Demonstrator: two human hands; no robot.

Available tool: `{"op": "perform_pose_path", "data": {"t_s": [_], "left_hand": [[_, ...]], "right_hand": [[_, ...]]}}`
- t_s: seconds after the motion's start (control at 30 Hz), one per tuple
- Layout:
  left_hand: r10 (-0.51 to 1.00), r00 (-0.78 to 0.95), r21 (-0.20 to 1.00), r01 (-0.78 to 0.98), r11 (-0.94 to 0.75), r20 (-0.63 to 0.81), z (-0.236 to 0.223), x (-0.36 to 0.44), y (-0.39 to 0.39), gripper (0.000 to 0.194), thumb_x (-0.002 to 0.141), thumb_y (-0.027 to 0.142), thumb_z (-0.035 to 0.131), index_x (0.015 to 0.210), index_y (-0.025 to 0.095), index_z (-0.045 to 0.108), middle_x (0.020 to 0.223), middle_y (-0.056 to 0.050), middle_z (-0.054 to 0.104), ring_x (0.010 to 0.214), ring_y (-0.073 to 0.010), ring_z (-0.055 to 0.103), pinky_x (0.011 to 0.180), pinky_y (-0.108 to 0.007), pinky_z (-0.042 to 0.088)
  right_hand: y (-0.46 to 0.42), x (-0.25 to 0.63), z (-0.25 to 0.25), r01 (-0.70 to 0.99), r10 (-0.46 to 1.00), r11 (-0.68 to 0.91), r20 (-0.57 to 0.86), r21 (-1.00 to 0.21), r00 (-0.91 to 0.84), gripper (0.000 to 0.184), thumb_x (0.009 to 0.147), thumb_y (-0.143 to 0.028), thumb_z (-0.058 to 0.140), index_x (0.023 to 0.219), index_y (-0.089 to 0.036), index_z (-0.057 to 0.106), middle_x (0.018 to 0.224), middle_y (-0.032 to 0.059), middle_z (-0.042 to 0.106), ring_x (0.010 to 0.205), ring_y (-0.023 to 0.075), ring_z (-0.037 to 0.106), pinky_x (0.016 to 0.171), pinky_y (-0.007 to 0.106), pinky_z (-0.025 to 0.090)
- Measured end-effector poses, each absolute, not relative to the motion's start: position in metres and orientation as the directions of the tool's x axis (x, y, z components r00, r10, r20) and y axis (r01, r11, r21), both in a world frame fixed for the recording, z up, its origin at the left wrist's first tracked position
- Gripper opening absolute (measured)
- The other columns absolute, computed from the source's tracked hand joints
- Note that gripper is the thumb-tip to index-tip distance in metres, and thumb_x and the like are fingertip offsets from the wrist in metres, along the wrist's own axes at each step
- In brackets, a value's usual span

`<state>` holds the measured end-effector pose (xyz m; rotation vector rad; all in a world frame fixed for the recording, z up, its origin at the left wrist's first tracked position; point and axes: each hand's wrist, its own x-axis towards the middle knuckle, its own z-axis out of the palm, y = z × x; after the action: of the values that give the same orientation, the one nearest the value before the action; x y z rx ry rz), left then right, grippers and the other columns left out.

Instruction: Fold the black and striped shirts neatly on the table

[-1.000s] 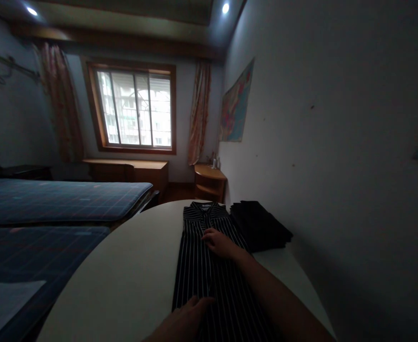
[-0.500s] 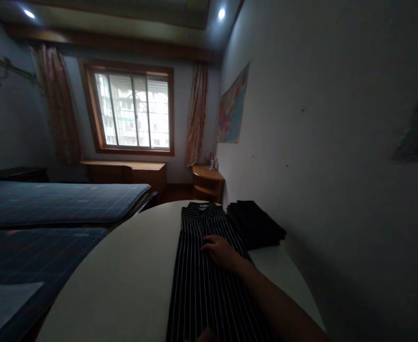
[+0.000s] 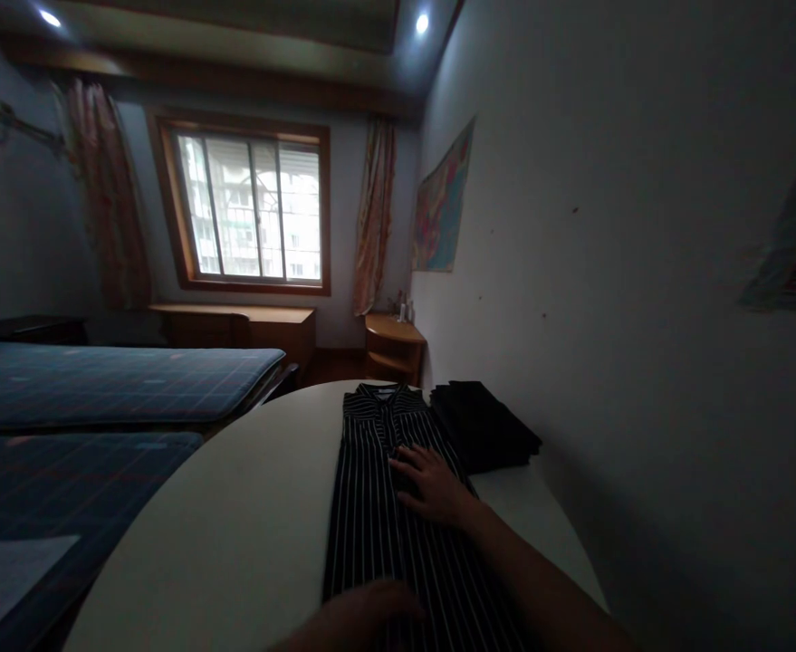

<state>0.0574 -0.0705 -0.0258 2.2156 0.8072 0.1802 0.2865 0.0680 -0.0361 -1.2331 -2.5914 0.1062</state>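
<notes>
A black shirt with thin white stripes (image 3: 363, 507) lies folded into a long strip, its collar at the far end. My right hand (image 3: 433, 484) rests on the upper middle of the shirt, fingers spread and nothing gripped. Over the shirt's near part is my left hand (image 3: 377, 602), low in the view. It is dark and blurred, so its fingers do not show clearly. To the right of the collar end, a stack of folded black cloth (image 3: 483, 426) sits close beside the shirt.
Both lie on a round white table (image 3: 234, 507). A bed with a blue plaid mattress (image 3: 119, 380) stands to the left, a pale sheet (image 3: 10, 580) on its near part. The wall (image 3: 642, 407) runs along the right. A small corner shelf (image 3: 396, 330) stands behind the table.
My left hand has come further into view from the bottom, over the shirt. The right hand has shifted slightly right and its fingers are more spread.
</notes>
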Motion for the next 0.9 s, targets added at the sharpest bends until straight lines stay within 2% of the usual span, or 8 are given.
{"op": "perform_pose_path", "data": {"t_s": [0.07,0.13,0.23,0.37,0.53,0.7,0.8,0.9], "left_hand": [[0.705,0.705,0.647,0.572,-0.504,-0.074,-0.028,0.051,-0.061,0.058,0.093,0.021,0.056,0.148,0.028,0.039,0.161,-0.008,0.028,0.146,-0.0303,0.029,0.118,-0.052,0.029],[0.775,0.631,0.579,0.643,-0.501,-0.031,-0.034,0.044,-0.055,0.063,0.093,0.026,0.055,0.152,0.03,0.032,0.165,-0.008,0.014,0.15,-0.0323,0.016,0.119,-0.057,0.023],[0.789,0.614,0.503,0.688,-0.523,-0.019,-0.046,0.031,-0.049,0.06,0.098,0.039,0.049,0.154,0.029,0.03,0.165,-0.01,0.006,0.15,-0.0331,0.005,0.119,-0.059,0.019],[0.803,0.596,0.465,0.718,-0.519,-0.024,-0.055,0.013,-0.036,0.058,0.101,0.047,0.039,0.154,0.026,0.028,0.165,-0.011,0.003,0.151,-0.0311,0.005,0.12,-0.055,0.019],[0.827,0.562,0.447,0.735,-0.509,0.017,-0.06,-0.016,-0.002,0.056,0.101,0.049,0.038,0.152,0.024,0.033,0.165,-0.011,0.012,0.15,-0.0284,0.014,0.12,-0.052,0.022],[0.819,0.569,0.441,0.717,-0.54,0.079,-0.05,-0.035,0.006,0.05,0.097,0.034,0.049,0.145,0.026,0.041,0.161,-0.009,0.026,0.146,-0.0269,0.03,0.118,-0.049,0.03],[0.747,0.66,0.468,0.636,-0.613,0.081,-0.031,-0.034,-0.021,0.05,0.09,0.026,0.059,0.139,0.031,0.049,0.155,-0.005,0.039,0.14,-0.0268,0.04,0.115,-0.047,0.036],[0.612,0.789,0.474,0.523,-0.708,0.044,-0.013,-0.026,-0.055,0.051,0.088,0.011,0.057,0.129,0.04,0.058,0.151,0.003,0.045,0.138,-0.0248,0.042,0.113,-0.043,0.039]], "right_hand": [[0.065,0.288,-0.038,0.781,0.809,0.586,0.109,-0.213,-0.578,0.064,0.092,-0.05,0.054,0.152,-0.034,0.035,0.161,0.0073,0.028,0.148,0.0343,0.019,0.117,0.06,0.015],[0.064,0.285,-0.041,0.793,0.824,0.558,0.055,-0.245,-0.564,0.064,0.094,-0.05,0.05,0.153,-0.035,0.03,0.163,0.0062,0.023,0.15,0.0337,0.014,0.118,0.06,0.013],[0.067,0.278,-0.044,0.799,0.834,0.54,0.042,-0.263,-0.55,0.064,0.095,-0.051,0.048,0.154,-0.035,0.029,0.163,0.0054,0.021,0.15,0.0333,0.013,0.119,0.058,0.01],[0.076,0.261,-0.047,0.814,0.85,0.516,0.039,-0.267,-0.526,0.064,0.094,-0.052,0.048,0.153,-0.035,0.03,0.163,0.0061,0.022,0.149,0.0345,0.014,0.118,0.058,0.009],[0.099,0.234,-0.051,0.828,0.869,0.488,0.061,-0.278,-0.492,0.065,0.094,-0.057,0.047,0.153,-0.035,0.032,0.163,0.0065,0.023,0.149,0.0355,0.013,0.118,0.059,0.009],[0.119,0.215,-0.053,0.845,0.886,0.462,0.096,-0.271,-0.454,0.063,0.094,-0.055,0.048,0.151,-0.035,0.035,0.162,0.0051,0.025,0.149,0.0341,0.017,0.117,0.06,0.009],[0.118,0.213,-0.05,0.833,0.872,0.489,0.145,-0.257,-0.468,0.058,0.095,-0.051,0.049,0.149,-0.033,0.04,0.161,0.0055,0.028,0.148,0.0341,0.02,0.116,0.061,0.014],[0.101,0.218,-0.044,0.767,0.804,0.594,0.205,-0.243,-0.558,0.045,0.097,-0.035,0.046,0.142,-0.029,0.049,0.157,0.0059,0.036,0.147,0.0301,0.025,0.116,0.058,0.021]]}}
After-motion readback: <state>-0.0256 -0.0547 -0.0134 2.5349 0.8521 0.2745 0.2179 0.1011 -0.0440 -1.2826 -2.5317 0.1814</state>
